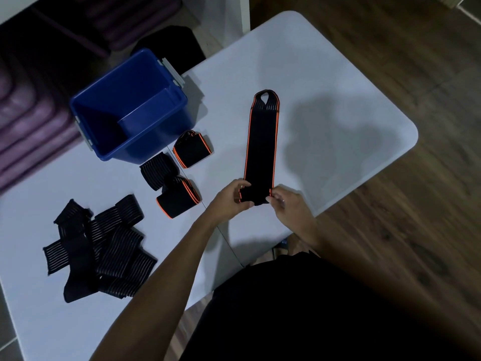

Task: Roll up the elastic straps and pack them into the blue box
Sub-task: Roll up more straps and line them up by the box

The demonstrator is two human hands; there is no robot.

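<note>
Your left hand (235, 195) and right hand (282, 201) both hold the near end of 1 long black strap w/ orange edges (261, 142). Your left fingers are curled round its left corner, w/ the thumb on top. Your right fingers pinch the right corner. The near end looks folded over a bit, just started into a roll. The rest of the strap lies flat on the white table (325, 87) and points away from you, w/ a small loop at its far end. The blue box (101, 100) sits on the table, far left of the strap, open on top, w/ nothing seen inside it. Just in front of the box are 3 rolled straps: 1 w/ orange edges (192, 149) near the box, 1 black striped roll (157, 170) beside it, & 1 more orange-edged roll (178, 199) close to your left wrist and touching the striped roll. A pile of loose black striped straps (100, 250) lies on the table to your left, well apart from the box. Past the table's right edge you see brown wood floor (416, 230).
</note>
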